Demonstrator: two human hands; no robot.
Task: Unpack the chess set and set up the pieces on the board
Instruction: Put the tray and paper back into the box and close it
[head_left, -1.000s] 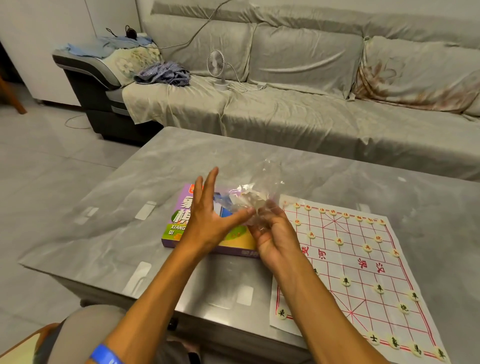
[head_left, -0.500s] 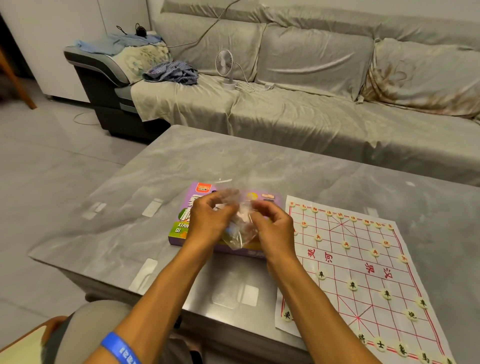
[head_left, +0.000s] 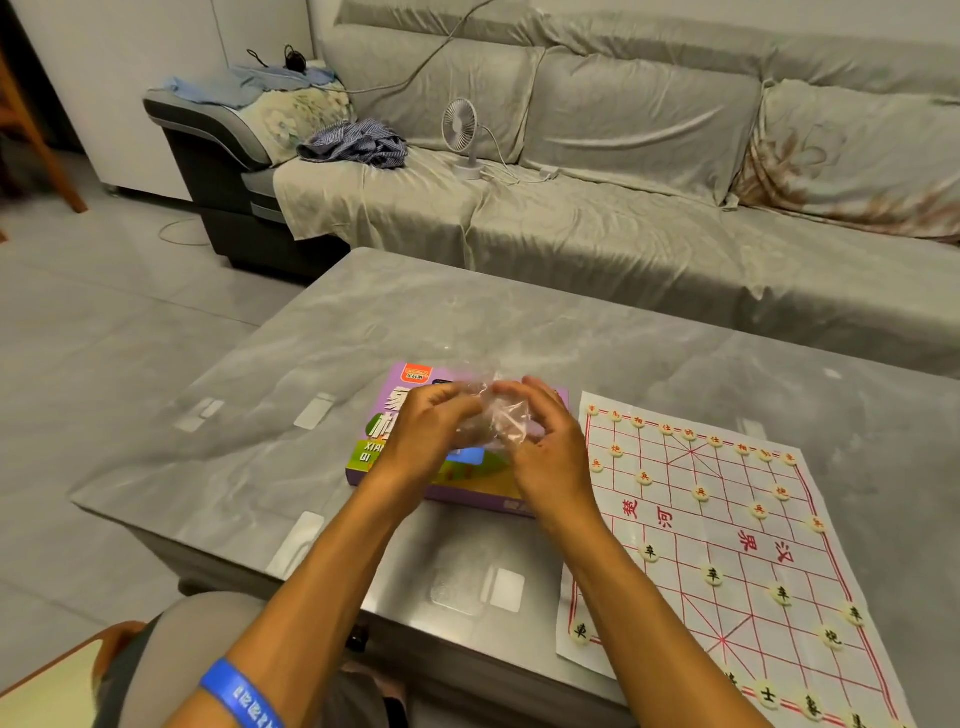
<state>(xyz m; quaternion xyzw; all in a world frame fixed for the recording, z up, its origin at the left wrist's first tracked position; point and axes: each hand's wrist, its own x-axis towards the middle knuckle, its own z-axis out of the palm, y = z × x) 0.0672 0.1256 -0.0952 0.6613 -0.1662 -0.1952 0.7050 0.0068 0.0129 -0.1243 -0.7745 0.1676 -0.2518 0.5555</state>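
Observation:
A crumpled clear plastic bag is held between my two hands above the purple game box. My left hand grips the bag's left side with curled fingers. My right hand cups and grips its right side. To the right lies the paper board with red lines, flat on the table. Several round cream pieces stand on its points, red-marked ones at the far rows and dark-marked ones at the near rows.
The grey marble-look table carries the box and board. A covered sofa runs behind it, with a small white fan and a bundled striped cloth on it. My knee shows below the table's near edge.
My left hand, open and raised a second ago, has closed on the bag. Both hands have squeezed the bag into a smaller wad over the box.

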